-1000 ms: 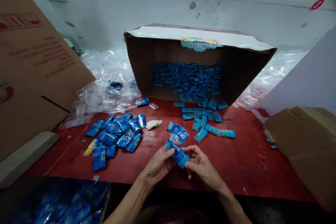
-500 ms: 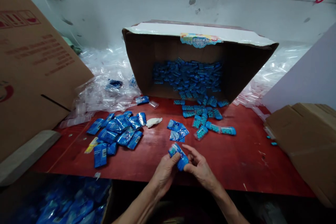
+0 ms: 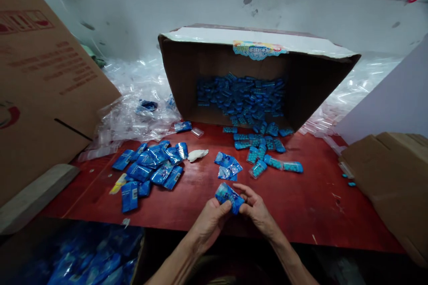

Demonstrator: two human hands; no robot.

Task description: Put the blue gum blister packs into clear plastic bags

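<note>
Between my hands, over the table's front part, is a small blue printed packet [image 3: 229,197] with a clear end. My left hand [image 3: 211,219] grips it from the left, thumb across its lower face. On the other side, my right hand [image 3: 256,209] pinches the packet's right end between thumb and fingers. Just beyond lie a few flat blue sachets [image 3: 228,165]. Farther right are several small clear containers with blue caps and turquoise pellets [image 3: 258,168]. A heap of filled blue packets [image 3: 150,164] lies to the left.
An open cardboard box [image 3: 301,93] on its side spills blue-capped containers onto the red table [image 3: 294,205]. Clear plastic pieces [image 3: 133,118] pile up behind. A large carton [image 3: 43,67] stands left, a smaller one [image 3: 388,178] right. Below the front-left edge sits a bin of blue packets [image 3: 90,258].
The packet has turned so that more of its printed face shows. My left thumb has shifted down along it, and my right fingers have closed on its right end.
</note>
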